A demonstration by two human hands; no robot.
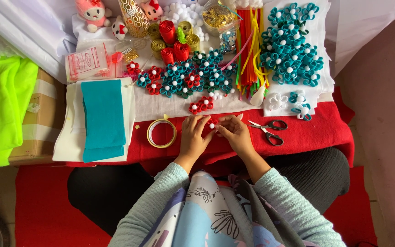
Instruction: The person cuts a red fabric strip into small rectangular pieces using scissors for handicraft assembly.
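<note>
- Head view: we see our left hand and right hand meeting over the red cloth at the near edge of the low table, with a small red flower and its white bead centre pinched between the fingertips of both.
- Both hands are narrowed to a fingertip pinch on that flower (neither palm is open, and the other fingers curl in loosely).
- What could go wrong, in our judgement: the white bead is tiny and sits right at the fingertips, so a slack pinch could let it drop and roll along the cloth or off the near edge into our lap.
- The scissors lie just beside our right hand, blades pointing toward it, and a careless sweep to the right could catch them (or knock them off the table).
- The tape roll lies near our left hand on the same cloth; an elbow shift could nudge it.
- We cannot tell whether any glue is on the flower; if so, fingers may stick to it.
- Where the flower lies: between the two hands, touching the fingertips of each, held slightly above the cloth, closer to us than the finished red flowers on the white sheet.
- Further back, well apart from the hands, stand the teal flowers, the ribbon rolls and the folded teal felt.
</note>
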